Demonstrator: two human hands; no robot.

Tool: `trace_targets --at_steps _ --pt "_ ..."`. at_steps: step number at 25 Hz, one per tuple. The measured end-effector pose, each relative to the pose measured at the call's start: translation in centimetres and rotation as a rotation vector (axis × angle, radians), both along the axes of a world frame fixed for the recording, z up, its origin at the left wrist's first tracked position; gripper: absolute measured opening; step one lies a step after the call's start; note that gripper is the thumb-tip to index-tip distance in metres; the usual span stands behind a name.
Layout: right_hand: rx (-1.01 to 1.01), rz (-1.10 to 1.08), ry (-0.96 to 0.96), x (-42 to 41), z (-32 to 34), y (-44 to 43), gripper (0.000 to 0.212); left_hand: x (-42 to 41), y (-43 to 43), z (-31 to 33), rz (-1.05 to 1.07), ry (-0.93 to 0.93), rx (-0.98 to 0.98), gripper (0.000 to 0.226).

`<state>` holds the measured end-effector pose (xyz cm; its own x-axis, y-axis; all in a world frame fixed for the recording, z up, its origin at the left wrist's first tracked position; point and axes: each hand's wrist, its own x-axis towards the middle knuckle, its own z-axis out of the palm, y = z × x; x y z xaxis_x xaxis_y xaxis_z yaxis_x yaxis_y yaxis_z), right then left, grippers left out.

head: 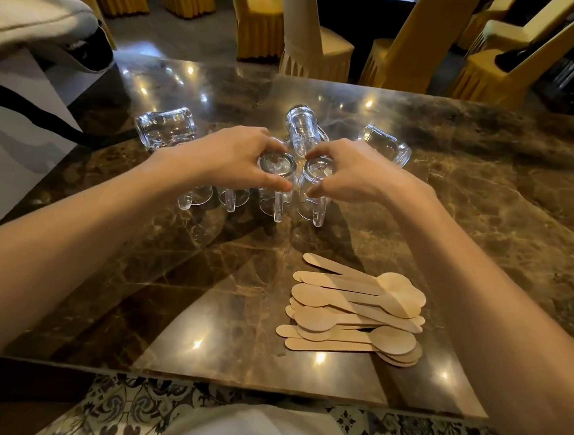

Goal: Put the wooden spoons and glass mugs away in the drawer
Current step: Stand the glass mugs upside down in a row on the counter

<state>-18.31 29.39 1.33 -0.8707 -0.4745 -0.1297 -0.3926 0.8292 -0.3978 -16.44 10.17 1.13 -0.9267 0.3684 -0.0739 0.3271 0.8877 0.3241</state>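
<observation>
Several clear glass mugs stand upside down in a cluster at the middle of the marble table (485, 205). My left hand (228, 157) grips one upturned mug (276, 178) by its base. My right hand (351, 171) grips the mug beside it (314, 185) the same way. Their handles point toward me. Two more mugs (227, 195) sit partly hidden under my left hand. Behind them lie further mugs: one at the left (165, 129), one in the middle (301, 129), one at the right (384, 146). A pile of several flat wooden spoons (353, 312) lies nearer to me, right of centre.
A grey bag with a black strap (36, 26) rests at the table's far left corner. Chairs in yellow and cream covers (313, 41) stand beyond the far edge. Patterned floor tiles (126, 410) show below the near edge. No drawer is in view.
</observation>
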Motion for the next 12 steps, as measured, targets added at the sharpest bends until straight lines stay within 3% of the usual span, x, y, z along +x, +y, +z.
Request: trace_targets --at_steps 12 --pt "0.053 0.046 -0.105 -1.1 1.0 0.6 0.067 -0.4 -0.9 -0.2 -0.07 0.064 -0.012 0.082"
